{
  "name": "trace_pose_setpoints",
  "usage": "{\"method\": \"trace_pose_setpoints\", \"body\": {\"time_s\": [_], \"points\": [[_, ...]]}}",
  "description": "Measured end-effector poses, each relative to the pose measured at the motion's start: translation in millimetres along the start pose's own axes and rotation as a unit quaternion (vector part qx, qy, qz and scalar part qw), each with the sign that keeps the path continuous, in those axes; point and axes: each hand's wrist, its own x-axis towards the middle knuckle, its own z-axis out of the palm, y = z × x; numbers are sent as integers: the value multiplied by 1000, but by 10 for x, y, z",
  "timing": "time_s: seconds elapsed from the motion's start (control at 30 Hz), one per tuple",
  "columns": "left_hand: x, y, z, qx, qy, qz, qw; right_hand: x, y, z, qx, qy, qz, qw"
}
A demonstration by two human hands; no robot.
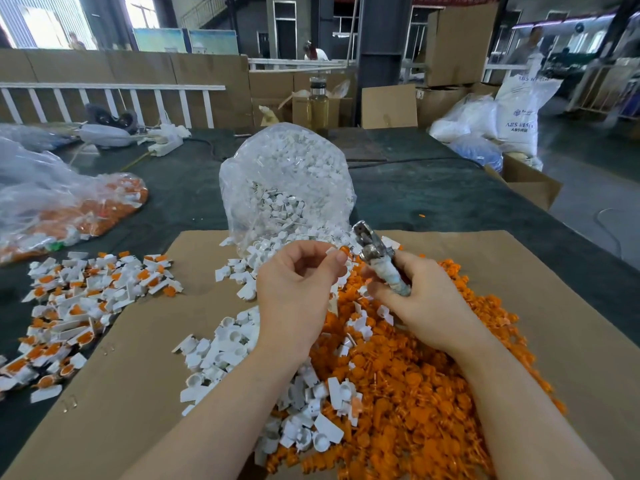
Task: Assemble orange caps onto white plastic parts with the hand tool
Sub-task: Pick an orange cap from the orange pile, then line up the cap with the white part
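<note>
I see my left hand [298, 285] pinching a white part [331, 251], possibly with an orange cap [344, 251] on it, right hand [420, 299] gripping the hand tool [379, 259], both above the orange cap heap [415, 375] on cardboard [138, 375]

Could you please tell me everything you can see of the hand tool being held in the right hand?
The metal hand tool with a wrapped handle has a worn, silvery head that points up and away, tilted left. Its shaft is bound in dirty whitish tape or cloth. The right hand grips this wrapped part, fingers curled round it. The head sits beside the small white and orange piece pinched by the left hand, above the orange cap pile.
</note>
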Motion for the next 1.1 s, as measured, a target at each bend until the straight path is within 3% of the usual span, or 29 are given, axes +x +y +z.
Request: {"method": "trace_pose_setpoints", "body": {"time_s": [0.23,0.8,0.97,1.03,1.1], "points": [[7,-8,0,-6,-10,16,1000,9,29,20,-38,-47,-6,998],[19,-26,-21,-40,-37,34,998,10,31,89,-53,-50,-11,997],[43,11,-23,-41,-32,-10,999,11,30,123,-74,-18,-11,997],[110,43,-93,-141,-3,-76,987,3,37,127,-107,6,-14,994],[230,82,-242,-251,81,-174,949,2,44,111,-139,34,-16,990]]}}
